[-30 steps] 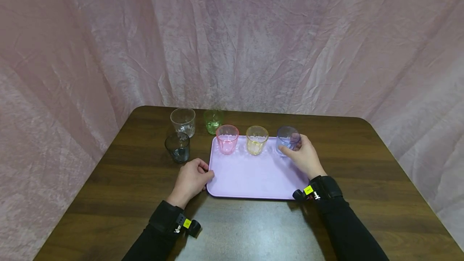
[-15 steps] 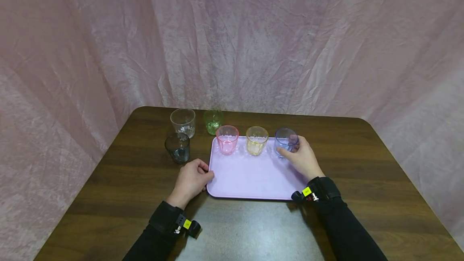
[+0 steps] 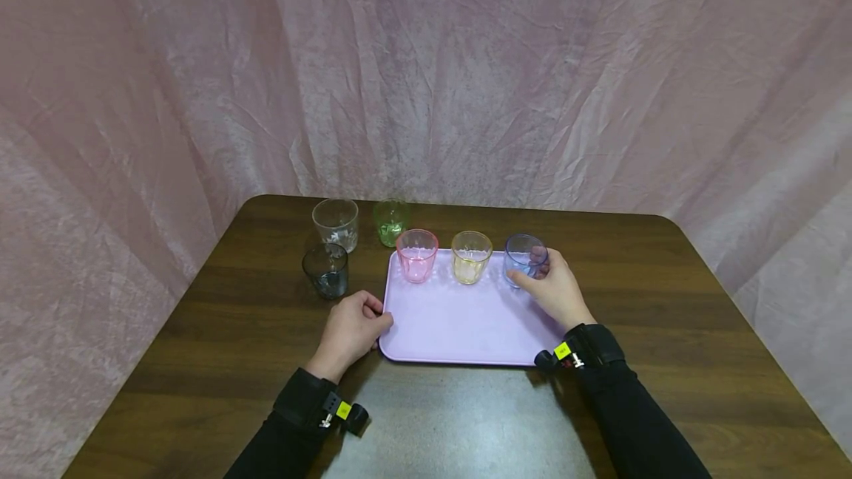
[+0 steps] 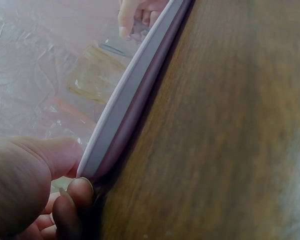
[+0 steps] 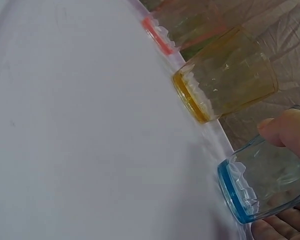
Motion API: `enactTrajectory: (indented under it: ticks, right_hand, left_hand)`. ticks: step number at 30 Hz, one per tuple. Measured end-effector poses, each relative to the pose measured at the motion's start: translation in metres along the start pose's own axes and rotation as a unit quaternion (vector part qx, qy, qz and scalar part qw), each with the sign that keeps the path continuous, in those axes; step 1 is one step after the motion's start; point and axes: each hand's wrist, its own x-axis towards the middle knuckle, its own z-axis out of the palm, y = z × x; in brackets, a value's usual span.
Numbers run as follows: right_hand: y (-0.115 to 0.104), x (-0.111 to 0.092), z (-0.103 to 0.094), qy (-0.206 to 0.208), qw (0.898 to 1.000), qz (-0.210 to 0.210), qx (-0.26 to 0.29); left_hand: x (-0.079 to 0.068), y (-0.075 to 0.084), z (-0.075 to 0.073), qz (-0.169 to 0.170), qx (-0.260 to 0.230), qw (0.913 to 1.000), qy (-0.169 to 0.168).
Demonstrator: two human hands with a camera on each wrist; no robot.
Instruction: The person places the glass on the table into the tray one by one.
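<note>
Blue glass (image 3: 521,263): upright at the tray's far edge, between 1 and 2 o'clock from the middle of the tray (image 3: 469,327). Base lies over the tray; cannot tell whether it bears full weight there.

Right hand (image 3: 558,291): comes in from about 4 o'clock of the glass, pinching it between thumb and fingers. In the right wrist view the thumb lies along the near wall and the fingers pass behind.

Left hand (image 3: 351,327): at 9 o'clock of the tray, pinching its rim. Left wrist view shows thumb above, fingertips at the lower side of the edge.

Also on the tray, in a row with the blue glass: yellow glass (image 3: 471,261) at 12 o'clock, pink glass (image 3: 417,261) between 10 and 11. All three stand apart.

Off the tray, on the table (image 3: 692,316): green glass (image 3: 391,226) between 10 and 11 o'clock, just beyond the pink one; clear glass (image 3: 336,224) at 10; dark glass (image 3: 326,272) between 9 and 10, near the left hand.

Pink curtain (image 3: 426,94) hangs behind, toward 12.
</note>
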Motion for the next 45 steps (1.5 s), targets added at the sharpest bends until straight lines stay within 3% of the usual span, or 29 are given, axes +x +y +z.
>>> enactTrajectory:
  ticks: [20,29,39,45]
  right_hand:
    - [0.006,-0.007,-0.01,-0.033,0.999,0.007,0.034]
    - [0.004,-0.018,-0.02,-0.025,0.997,0.016,0.065]
    - [0.009,-0.033,-0.036,0.041,0.999,0.026,-0.017]
    - [0.009,-0.046,-0.045,0.03,0.998,0.049,-0.037]
  left_hand:
    - [0.0,-0.001,-0.001,0.005,0.005,1.0,-0.002]
    - [0.0,0.001,-0.001,-0.001,0.009,1.0,-0.004]
    - [-0.001,0.002,-0.001,-0.005,0.006,1.0,-0.004]
    - [0.001,0.001,-0.002,-0.004,0.001,1.0,-0.007]
